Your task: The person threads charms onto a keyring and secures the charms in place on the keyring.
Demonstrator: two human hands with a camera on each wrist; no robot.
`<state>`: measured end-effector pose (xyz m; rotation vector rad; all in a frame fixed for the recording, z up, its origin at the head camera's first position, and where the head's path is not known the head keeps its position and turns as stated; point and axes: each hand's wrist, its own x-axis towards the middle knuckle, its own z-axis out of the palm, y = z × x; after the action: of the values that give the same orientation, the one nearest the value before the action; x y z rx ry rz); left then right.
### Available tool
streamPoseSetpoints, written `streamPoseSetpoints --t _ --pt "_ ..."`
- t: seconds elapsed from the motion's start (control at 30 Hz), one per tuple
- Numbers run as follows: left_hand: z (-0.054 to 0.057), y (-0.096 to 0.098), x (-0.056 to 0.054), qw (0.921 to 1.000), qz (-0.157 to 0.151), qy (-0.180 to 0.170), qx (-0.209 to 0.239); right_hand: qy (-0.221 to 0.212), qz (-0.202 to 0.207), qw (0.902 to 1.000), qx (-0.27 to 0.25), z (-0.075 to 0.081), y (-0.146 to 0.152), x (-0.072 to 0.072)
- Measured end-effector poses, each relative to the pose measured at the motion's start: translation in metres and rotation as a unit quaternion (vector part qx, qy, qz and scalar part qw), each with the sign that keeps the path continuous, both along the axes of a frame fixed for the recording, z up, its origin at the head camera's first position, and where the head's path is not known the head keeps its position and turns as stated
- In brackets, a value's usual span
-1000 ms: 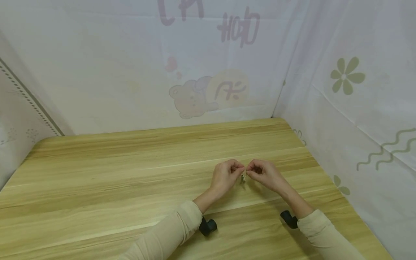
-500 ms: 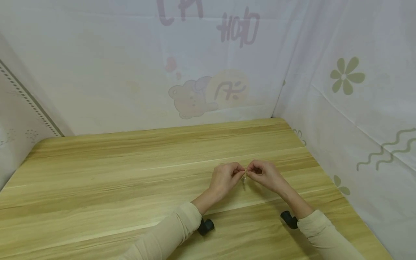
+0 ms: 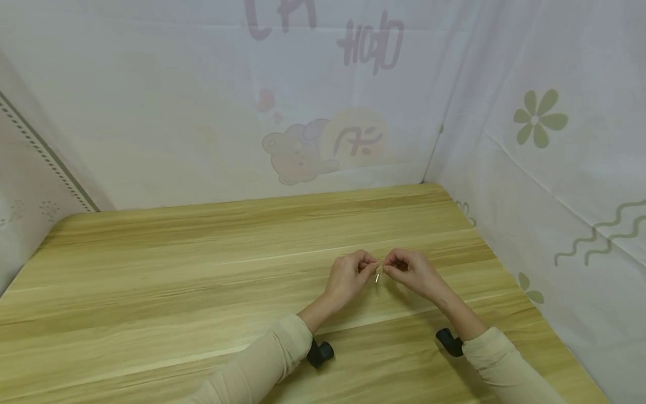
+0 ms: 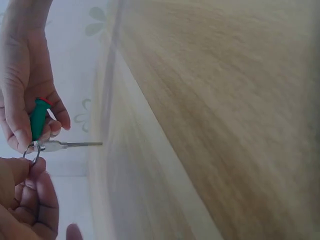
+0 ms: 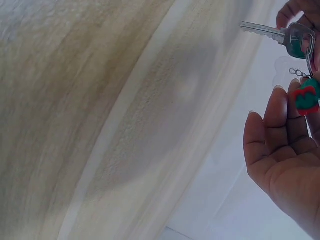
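Observation:
Thumb and fingertips of my left hand (image 3: 347, 276) pinch a metal key ring (image 4: 37, 156). From the ring a silver key (image 5: 270, 33) hangs below the fingers, its toothed blade pointing towards the table. My right hand (image 3: 413, 272) holds a small green and red charm (image 5: 307, 100) between thumb and fingers, right beside the ring. A short chain (image 5: 298, 72) shows at the charm. In the head view the hands nearly meet above the table, with the key as a tiny bright sliver between them; the charm is hidden there by the fingers.
The wood-grain table (image 3: 202, 280) spreads out under both hands. Pale printed cloth (image 3: 176, 112) closes off the back and both sides. Black wrist mounts (image 3: 320, 353) sit at the forearms, close over the table.
The hands drew slightly together and then a little apart. The key swung and turned below the fingertips, while both arms stayed almost in place.

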<state>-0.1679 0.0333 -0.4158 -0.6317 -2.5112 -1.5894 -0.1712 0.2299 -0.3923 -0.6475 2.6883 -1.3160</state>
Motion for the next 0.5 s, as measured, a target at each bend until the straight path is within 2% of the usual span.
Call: streamPoseSetpoints --t 0.13,0.3,0.5 --pt "0.0002 0.0001 -0.0003 0.9976 -0.019 -0.063 0.023 -0.001 -0.002 1.0000 0.003 -0.0004 0.0000 -0.0008" --pt "-0.0024 0.0010 -0.0011 0.9860 -0.038 -0.149 0.066 0.002 -0.008 1.0000 0.004 -0.0027 0.0002 -0.0038" --pt "-0.0068 0.0033 -0.0041 0.9744 -0.036 -0.200 0.097 -0.009 -0.009 0.9999 0.008 -0.0057 0.0020 -0.0071"
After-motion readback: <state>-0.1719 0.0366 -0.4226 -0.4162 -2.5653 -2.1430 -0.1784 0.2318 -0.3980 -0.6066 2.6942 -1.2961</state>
